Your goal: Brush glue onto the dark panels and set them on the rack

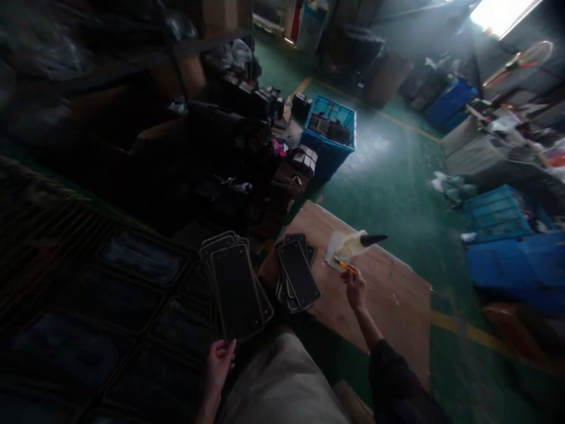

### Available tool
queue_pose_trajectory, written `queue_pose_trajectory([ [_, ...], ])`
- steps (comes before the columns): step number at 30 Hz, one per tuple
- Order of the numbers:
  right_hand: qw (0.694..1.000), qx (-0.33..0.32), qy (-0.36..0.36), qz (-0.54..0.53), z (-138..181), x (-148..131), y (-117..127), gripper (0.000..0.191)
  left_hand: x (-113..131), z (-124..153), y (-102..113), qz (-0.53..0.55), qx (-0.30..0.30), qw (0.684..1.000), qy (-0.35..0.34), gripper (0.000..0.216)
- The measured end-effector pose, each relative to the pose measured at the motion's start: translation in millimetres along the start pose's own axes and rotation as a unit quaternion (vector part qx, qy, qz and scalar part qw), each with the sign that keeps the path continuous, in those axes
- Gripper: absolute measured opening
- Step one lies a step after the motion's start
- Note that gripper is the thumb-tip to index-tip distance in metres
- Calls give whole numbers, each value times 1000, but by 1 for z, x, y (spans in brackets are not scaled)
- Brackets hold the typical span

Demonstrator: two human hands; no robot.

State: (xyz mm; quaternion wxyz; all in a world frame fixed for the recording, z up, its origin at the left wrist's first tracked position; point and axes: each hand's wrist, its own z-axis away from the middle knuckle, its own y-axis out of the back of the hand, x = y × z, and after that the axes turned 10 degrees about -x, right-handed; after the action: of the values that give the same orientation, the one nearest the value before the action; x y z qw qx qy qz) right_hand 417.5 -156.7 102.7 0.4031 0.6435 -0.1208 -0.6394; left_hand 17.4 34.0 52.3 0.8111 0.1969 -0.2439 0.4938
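My left hand grips the near edge of a stack of dark rectangular plates, fingers curled on the top plate. My right hand reaches out over a wooden board and pinches a small orange-yellow stick beside a white squeeze bottle with a black nozzle lying on a white paper. A second fanned pile of dark plates rests on the board's left end, between my two hands.
Dark trays with rounded recesses cover the left. A blue crate holding dark parts stands on the green floor beyond stacked brown boxes. More blue crates and clutter sit on the right. My light trouser leg shows below.
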Motion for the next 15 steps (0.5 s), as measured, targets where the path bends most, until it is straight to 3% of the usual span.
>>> queue_pose_trajectory([
  [5,998,14,-28,47,-66,55,27,65,0,-10,-18,0,40,997,64,48],
  [10,994,-11,-51,92,-113,93,22,58,-9,-17,-18,12,73,992,102,52],
  [15,990,-47,-68,111,-140,121,13,54,-16,-17,-21,45,116,983,132,51],
])
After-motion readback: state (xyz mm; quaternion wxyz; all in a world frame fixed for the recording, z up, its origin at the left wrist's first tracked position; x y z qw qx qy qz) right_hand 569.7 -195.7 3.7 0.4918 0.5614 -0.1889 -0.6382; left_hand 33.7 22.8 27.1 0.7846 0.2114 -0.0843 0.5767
